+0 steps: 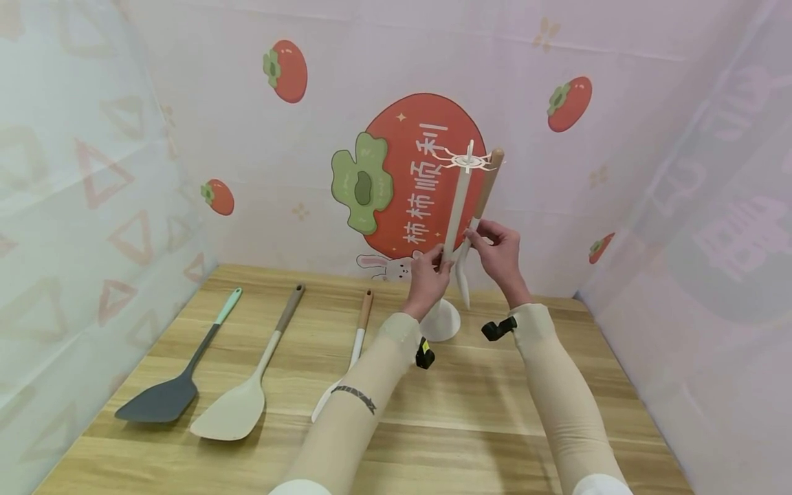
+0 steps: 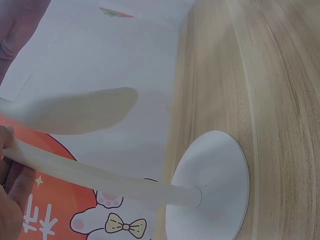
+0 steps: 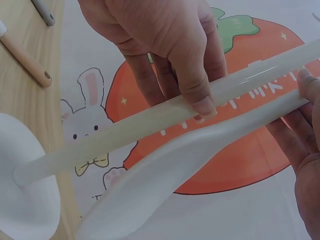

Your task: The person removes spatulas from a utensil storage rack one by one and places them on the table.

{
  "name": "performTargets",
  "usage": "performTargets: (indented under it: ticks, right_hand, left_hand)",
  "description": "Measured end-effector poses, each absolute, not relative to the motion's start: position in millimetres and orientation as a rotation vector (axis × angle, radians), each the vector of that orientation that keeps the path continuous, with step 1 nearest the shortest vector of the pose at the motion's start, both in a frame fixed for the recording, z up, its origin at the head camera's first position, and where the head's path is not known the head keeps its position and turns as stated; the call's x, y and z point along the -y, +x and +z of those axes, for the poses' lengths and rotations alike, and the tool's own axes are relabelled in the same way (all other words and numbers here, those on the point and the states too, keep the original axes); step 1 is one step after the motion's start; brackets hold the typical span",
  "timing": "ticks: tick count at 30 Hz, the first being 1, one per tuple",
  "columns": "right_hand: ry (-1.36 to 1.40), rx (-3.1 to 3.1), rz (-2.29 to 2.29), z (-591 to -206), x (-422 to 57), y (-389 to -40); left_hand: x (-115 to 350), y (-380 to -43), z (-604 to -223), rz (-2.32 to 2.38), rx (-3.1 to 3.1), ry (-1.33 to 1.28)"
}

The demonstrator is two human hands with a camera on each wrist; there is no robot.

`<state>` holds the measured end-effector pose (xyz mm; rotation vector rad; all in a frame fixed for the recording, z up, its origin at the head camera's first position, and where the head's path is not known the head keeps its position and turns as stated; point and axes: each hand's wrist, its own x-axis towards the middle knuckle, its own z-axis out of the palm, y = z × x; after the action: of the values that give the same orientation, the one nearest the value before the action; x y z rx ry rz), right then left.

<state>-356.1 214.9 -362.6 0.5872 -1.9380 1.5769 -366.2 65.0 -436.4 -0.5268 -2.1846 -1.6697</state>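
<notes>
A white utensil stand (image 1: 457, 210) has a round base (image 1: 441, 323) on the table and a ring of curved hooks (image 1: 468, 161) at its top. My left hand (image 1: 428, 280) grips its pole, thumb on one side and fingers on the other. Just right of the pole, my right hand (image 1: 500, 256) pinches a spoon with a white head and neck and a wooden handle (image 1: 487, 189). The spoon is upside down, its handle end level with the hooks and overlapping them in the head view. In the right wrist view the spoon's bowl (image 3: 160, 172) hangs beside the pole.
Left on the wooden table (image 1: 495, 426) lie a dark grey turner with a mint handle (image 1: 161, 401), a beige turner (image 1: 235, 412) and a white utensil with a wooden handle (image 1: 365, 313), partly behind my left forearm. Patterned cloth (image 1: 297, 172) walls the back and sides.
</notes>
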Motion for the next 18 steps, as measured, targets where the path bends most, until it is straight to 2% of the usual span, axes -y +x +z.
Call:
performTargets:
  ticks: [18]
  right_hand:
    - [0.633,1.902,1.542,-362.9,-224.3,-354.0]
  left_hand:
    - [-64.5,-365.1,-439.1,-1.665,2.165,-0.535]
